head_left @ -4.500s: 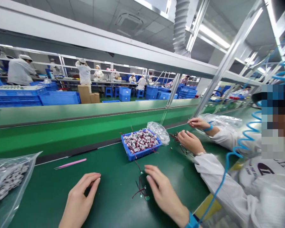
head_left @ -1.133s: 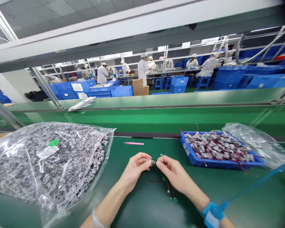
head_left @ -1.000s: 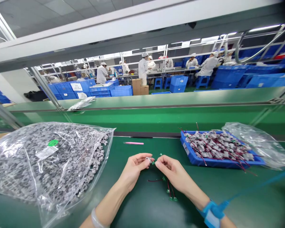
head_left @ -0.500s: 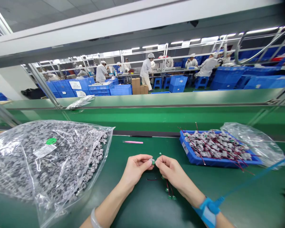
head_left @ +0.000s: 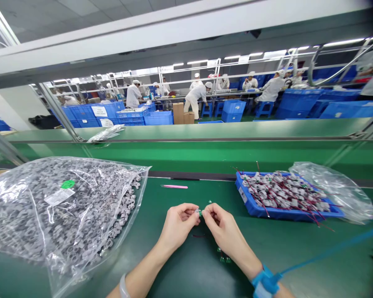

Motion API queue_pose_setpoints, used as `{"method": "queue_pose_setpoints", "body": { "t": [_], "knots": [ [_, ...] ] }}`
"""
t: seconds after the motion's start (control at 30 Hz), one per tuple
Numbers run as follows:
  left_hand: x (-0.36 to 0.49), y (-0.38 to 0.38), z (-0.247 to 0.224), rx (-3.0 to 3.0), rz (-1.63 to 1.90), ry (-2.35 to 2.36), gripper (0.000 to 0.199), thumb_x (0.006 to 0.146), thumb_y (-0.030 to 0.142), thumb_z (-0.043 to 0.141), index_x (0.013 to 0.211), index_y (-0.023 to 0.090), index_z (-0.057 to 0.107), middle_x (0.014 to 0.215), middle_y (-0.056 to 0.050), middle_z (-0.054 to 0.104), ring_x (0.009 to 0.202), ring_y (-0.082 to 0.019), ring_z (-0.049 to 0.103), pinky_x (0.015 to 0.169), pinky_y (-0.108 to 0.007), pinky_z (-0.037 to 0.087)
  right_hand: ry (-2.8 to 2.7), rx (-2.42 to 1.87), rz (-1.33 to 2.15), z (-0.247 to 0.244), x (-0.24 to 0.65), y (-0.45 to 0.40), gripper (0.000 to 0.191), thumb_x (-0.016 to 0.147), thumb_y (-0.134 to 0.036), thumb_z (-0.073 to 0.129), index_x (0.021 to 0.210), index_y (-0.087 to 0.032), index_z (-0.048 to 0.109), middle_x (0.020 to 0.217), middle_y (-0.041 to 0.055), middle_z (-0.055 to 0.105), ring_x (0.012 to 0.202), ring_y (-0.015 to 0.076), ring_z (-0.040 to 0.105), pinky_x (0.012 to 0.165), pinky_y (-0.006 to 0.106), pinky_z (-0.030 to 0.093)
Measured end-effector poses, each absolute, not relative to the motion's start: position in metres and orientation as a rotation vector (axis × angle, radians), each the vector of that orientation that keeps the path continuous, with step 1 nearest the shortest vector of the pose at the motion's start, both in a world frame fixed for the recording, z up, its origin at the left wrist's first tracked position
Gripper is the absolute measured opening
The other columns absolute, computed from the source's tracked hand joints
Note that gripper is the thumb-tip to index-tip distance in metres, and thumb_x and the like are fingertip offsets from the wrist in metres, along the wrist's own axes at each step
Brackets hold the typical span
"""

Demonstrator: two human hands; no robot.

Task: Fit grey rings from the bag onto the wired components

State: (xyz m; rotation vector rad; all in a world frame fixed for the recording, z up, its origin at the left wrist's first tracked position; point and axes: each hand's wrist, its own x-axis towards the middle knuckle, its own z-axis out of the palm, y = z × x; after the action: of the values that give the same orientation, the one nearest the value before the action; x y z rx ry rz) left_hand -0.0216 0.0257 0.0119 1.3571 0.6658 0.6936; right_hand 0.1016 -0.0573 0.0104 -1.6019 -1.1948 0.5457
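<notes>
Above the green table, my left hand [head_left: 180,223] pinches a small grey plastic part with a green circuit board [head_left: 199,212] at its tip. My right hand [head_left: 220,221] is closed too, its thumb and forefinger meeting at the right edge of that green board. Anything between the right fingertips is hidden. Below the right hand lie several small green boards [head_left: 225,259] on dark red wires, partly covered by the wrist. A short dark wire [head_left: 198,236] rests under the hands, and one more green piece [head_left: 210,202] lies just beyond them.
A large clear bag of grey plastic parts [head_left: 90,215] fills the left side. Pink tweezers [head_left: 175,186] lie beyond my hands. At right, a blue tray [head_left: 269,212] holds grey parts with red wires, beside a plastic bag [head_left: 338,188]. A blue cord [head_left: 326,250] runs from my right wristband.
My right hand has moved slightly left, so its fingertips now meet the green board. In the background, a person in white has bent forward.
</notes>
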Motion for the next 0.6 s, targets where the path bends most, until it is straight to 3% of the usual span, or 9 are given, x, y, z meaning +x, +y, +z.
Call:
{"method": "queue_pose_setpoints", "body": {
  "t": [0.3, 0.6],
  "knots": [
    [-0.023, 0.019, 0.01, 1.504, 0.694, 0.668, 0.023, 0.075, 0.031, 0.068, 0.089, 0.013, 0.069, 0.079, -0.008, 0.068, 0.068, -0.016, 0.062, 0.068, -0.027, 0.053, -1.233, -1.572, 0.624, 0.014, 0.106, -0.06, 0.02, 0.087, -0.033, 0.048, 0.074, -0.019, 0.053, 0.074, 0.0016, 0.059, 0.066, 0.0151, 0.052, 0.062, 0.025, 0.043],
    [-0.022, 0.013, 0.013, 1.446, 0.73, 0.763, 0.026, 0.072, 0.033, 0.069, 0.086, 0.012, 0.069, 0.072, -0.005, 0.066, 0.06, -0.014, 0.06, 0.061, -0.025, 0.052, -1.25, -1.538, 0.55, 0.01, 0.097, -0.061, 0.019, 0.089, -0.031, 0.044, 0.073, -0.02, 0.046, 0.077, 0.0031, 0.059, 0.068, 0.0159, 0.052, 0.064, 0.027, 0.043]
  ]
}}
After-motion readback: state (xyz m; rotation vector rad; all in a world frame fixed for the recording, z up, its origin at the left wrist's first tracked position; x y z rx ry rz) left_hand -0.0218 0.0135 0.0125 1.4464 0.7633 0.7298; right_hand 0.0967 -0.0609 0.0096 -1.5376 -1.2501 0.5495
